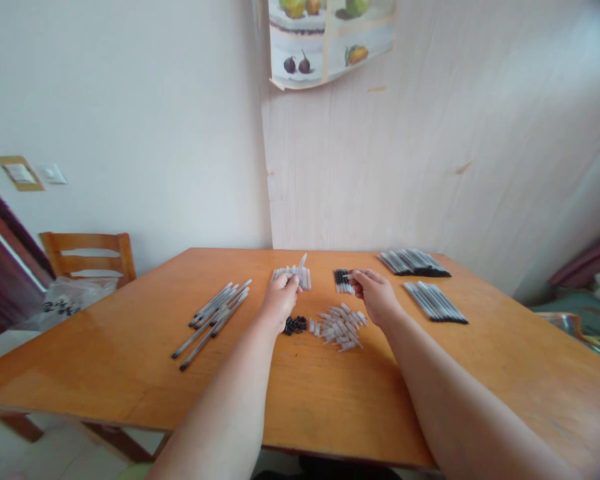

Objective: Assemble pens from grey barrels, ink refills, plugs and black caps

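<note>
My left hand [281, 298] is closed around a slim clear pen barrel [303, 263], which points up and away. Behind it lies a row of whitish translucent tubes [306, 280]. Fingertips pinched, my right hand [374, 292] is beside a row of short black-and-clear pen parts [342, 283]. A small pale piece shows at those fingertips, too small to name. Nearer me, between the forearms, are a heap of translucent white pieces [337, 327] and a little pile of black plugs [295, 325].
Clear pens with black ends [215, 313] lie loosely on the left of the wooden table [330, 407]. On the right are a neat row of pens [434, 303] and a larger bundle [414, 262] behind it. A chair [87, 257] and a plastic bag [63, 300] stand at the left.
</note>
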{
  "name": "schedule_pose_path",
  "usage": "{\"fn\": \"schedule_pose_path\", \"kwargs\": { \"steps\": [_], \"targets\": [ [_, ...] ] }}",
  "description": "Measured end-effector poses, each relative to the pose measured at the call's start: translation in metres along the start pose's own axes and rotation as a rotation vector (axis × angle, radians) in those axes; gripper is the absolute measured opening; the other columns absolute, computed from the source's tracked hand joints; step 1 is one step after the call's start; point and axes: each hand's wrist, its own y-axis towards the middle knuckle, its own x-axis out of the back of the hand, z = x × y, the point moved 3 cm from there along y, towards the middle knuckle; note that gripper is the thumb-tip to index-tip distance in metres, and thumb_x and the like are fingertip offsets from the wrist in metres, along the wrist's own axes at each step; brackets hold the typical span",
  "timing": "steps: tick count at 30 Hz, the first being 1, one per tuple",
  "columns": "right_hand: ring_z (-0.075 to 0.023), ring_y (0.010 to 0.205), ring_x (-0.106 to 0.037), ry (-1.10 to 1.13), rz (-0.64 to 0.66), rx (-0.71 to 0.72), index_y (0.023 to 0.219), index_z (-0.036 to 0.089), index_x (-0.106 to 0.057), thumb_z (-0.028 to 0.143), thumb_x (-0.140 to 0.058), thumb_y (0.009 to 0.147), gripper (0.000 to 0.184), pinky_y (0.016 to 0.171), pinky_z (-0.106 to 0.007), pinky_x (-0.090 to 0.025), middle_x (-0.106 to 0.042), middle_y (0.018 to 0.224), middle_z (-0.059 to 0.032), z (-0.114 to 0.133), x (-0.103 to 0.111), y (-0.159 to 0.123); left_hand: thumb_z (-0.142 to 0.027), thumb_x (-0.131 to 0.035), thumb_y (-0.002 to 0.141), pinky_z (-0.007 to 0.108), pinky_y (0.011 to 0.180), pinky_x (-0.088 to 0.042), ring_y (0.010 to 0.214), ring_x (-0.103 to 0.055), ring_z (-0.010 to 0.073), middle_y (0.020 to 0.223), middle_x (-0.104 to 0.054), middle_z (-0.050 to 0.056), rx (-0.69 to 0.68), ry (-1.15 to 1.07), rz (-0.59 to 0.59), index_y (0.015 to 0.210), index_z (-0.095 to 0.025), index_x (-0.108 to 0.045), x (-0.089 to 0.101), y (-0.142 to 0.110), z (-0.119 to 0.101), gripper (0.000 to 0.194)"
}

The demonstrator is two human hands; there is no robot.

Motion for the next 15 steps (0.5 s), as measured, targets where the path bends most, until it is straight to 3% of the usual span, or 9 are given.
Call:
{"fn": "schedule_pose_path", "kwargs": {
  "steps": [2, 5, 9, 15],
  "targets": [
    [-0.0090, 0.055, -0.047, -0.143, 0.085, 0.027, 0.083, 0.016, -0.061, 0.035, -0.064, 0.073, 0.021, 0.050, -0.022, -0.034, -0.059, 0.066, 0.0007, -0.003, -0.012, -0.007, -0.036, -0.053, 0.086, 0.018, 0.045, -0.029, 0.046, -0.040, 0.0050, 0.067, -0.055, 0.000, 0.059, -0.239, 0.035, 0.090, -0.016, -0.061, 0.005, 0.006, 0.004, 0.021],
    [-0.0120, 0.062, -0.052, -0.413, 0.170, 0.118, 0.086, 0.018, -0.060, 0.031, -0.063, 0.073, 0.020, 0.057, -0.025, -0.038, -0.061, 0.070, 0.0003, -0.007, -0.025, -0.014, -0.031, -0.060, 0.081, 0.016, 0.043, -0.025, 0.046, -0.039, 0.0038, 0.065, -0.053, -0.001, 0.117, -0.424, 0.006, 0.088, -0.015, -0.060, 0.011, 0.013, 0.011, 0.018],
    [-0.0149, 0.071, -0.056, -0.808, 0.312, 0.262, 0.083, 0.019, -0.062, 0.029, -0.062, 0.075, 0.013, 0.065, -0.027, -0.039, -0.066, 0.076, -0.0024, -0.010, -0.044, -0.026, -0.025, -0.065, 0.075, 0.017, 0.043, -0.026, 0.046, -0.044, 0.0042, 0.064, -0.056, -0.001, 0.196, -0.532, -0.046, 0.083, -0.014, -0.060, 0.012, 0.019, 0.016, 0.015],
    [-0.0183, 0.081, -0.057, -1.095, 0.405, 0.372, 0.085, 0.022, -0.066, 0.031, -0.063, 0.078, 0.011, 0.069, -0.028, -0.037, -0.069, 0.084, -0.0033, -0.006, -0.063, -0.040, -0.023, -0.064, 0.076, 0.018, 0.046, -0.033, 0.050, -0.055, 0.0076, 0.066, -0.062, 0.001, 0.268, -0.584, -0.045, 0.085, -0.015, -0.061, 0.009, 0.018, 0.014, 0.012]
  ]
}}
